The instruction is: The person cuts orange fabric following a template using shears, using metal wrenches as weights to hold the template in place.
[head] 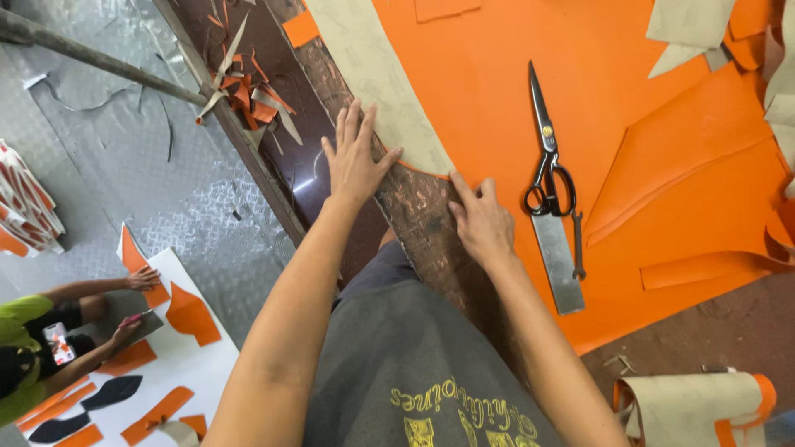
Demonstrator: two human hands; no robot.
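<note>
Orange sheet material (497, 91), large and flat, is spread over the brown tabletop (422, 215) and fills most of the upper right of the view; its curved lower-left edge lies under the two hands. Cut orange panels (687, 190) are laid on its right part. A beige paper pattern strip (373, 74) is laid along the sheet's left edge, running from the top of the view down to the hands. A patterned metal floor (166, 165) is seen at left, below the tabletop edge, where another person in a green top (21, 319) is crouched over a white board (190, 356) with orange cut-outs. Orange and beige offcuts (248, 91) are heaped at the tabletop's left edge. A rolled beige and orange piece (687, 406) sits at lower right. Black tailor's shears (548, 157) lie closed on the sheet, just above a flat steel bar (559, 261). Left hand (354, 161): fingers spread apart, pressed flat on the pattern strip's edge. Right hand (480, 219): fingers drawn loosely together, fingertips pressed on the sheet's edge, nothing gripped.
</note>
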